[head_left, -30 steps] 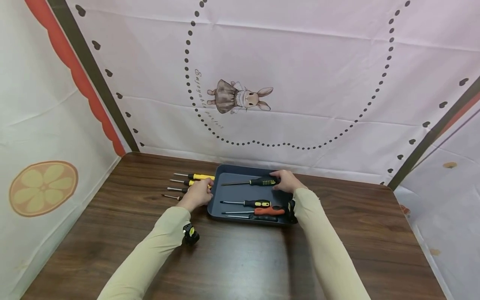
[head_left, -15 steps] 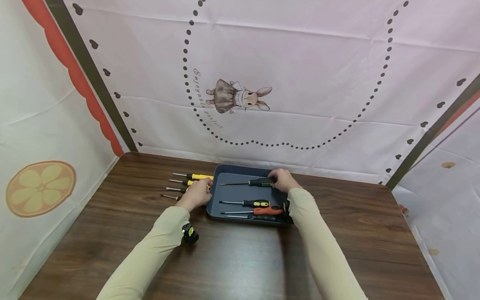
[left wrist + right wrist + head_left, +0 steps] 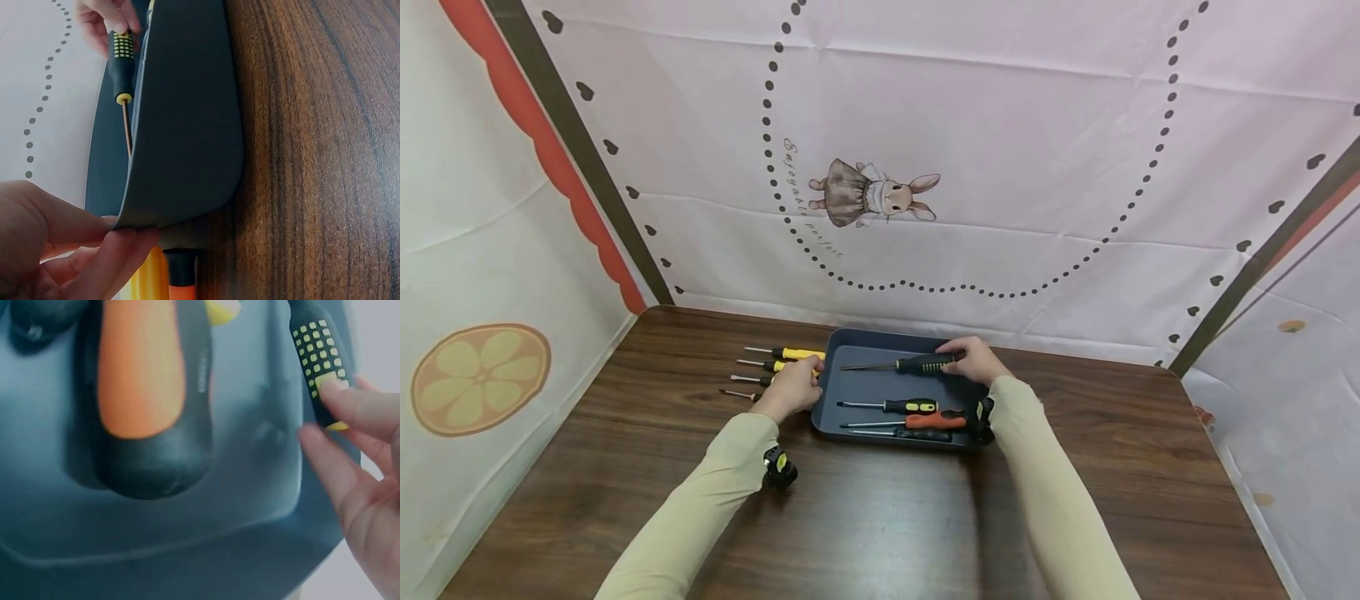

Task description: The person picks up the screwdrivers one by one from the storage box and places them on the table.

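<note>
The dotted-handle screwdriver (image 3: 919,365) lies lengthwise from left to right in the far half of the tray (image 3: 861,390), its shaft pointing left and its black handle toward your right hand (image 3: 976,362). Its long axis runs roughly along the tray's far side.

The head view shows the full shaft, but from your left wrist the tray wall covers its tip, and your right wrist view cuts off all but the handle. You cannot tell whether the tip touches the tray floor. Your left hand (image 3: 792,390) hides the handle ends of several screwdrivers (image 3: 775,364) lying on the table (image 3: 880,517); the orange-handled screwdriver (image 3: 936,422) looks blurred and cropped up close.

Your right fingers pinch the butt end of the dotted handle, the rest of the tool extending left beyond them. Your left fingers and thumb are clamped on the tray's left rim, well apart from that handle.
</note>
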The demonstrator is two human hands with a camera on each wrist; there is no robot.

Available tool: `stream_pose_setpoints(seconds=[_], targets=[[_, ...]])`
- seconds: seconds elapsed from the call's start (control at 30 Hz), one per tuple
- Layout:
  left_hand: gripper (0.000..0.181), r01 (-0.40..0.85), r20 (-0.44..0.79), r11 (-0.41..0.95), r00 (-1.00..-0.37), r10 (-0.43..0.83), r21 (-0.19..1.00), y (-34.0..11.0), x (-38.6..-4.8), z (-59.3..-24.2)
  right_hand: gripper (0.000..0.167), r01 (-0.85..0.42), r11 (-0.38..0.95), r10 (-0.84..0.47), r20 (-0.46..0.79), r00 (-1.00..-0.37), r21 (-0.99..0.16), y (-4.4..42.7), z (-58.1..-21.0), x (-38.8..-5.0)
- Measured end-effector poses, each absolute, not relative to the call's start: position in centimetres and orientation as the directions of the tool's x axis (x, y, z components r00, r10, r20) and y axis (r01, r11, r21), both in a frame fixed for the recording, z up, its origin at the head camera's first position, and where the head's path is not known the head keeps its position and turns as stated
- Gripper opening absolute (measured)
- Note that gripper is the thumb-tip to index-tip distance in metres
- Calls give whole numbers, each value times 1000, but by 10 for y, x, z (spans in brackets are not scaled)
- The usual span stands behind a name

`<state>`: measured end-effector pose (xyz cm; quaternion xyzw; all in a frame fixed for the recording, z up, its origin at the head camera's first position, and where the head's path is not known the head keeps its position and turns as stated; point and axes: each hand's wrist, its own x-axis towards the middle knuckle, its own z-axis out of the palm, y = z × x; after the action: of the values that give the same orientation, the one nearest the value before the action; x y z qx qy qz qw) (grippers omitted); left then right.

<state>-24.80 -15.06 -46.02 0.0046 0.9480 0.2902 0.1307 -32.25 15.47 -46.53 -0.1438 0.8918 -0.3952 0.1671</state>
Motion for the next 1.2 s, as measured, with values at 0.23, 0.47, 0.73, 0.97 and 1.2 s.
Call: stream_pose_setpoints(seconds=[0.23,0.47,0.73,0.97,1.2], targets=[[34,-78,-258,829,-963,82,554,-151,-248,-460,38,32,488,-332,-220,-917,-872,163,-465,-319],[34,-62,-251,829,-963,96,555,-152,-248,-459,37,43,390,-329,-182,-926,-920,178,-471,-316],[34,-62,-249,822,-963,99,565,-151,-248,-458,39,64,323,-294,-165,-942,-944,203,-465,-310],[35,-73,-257,822,-962,92,565,-149,-248,-458,46,56,327,-265,-149,-953,-943,238,-455,-305],[34,-74,-259,810,-961,98,581,-150,-249,-460,51,64,308,-235,-141,-962,-949,281,-441,-296]])
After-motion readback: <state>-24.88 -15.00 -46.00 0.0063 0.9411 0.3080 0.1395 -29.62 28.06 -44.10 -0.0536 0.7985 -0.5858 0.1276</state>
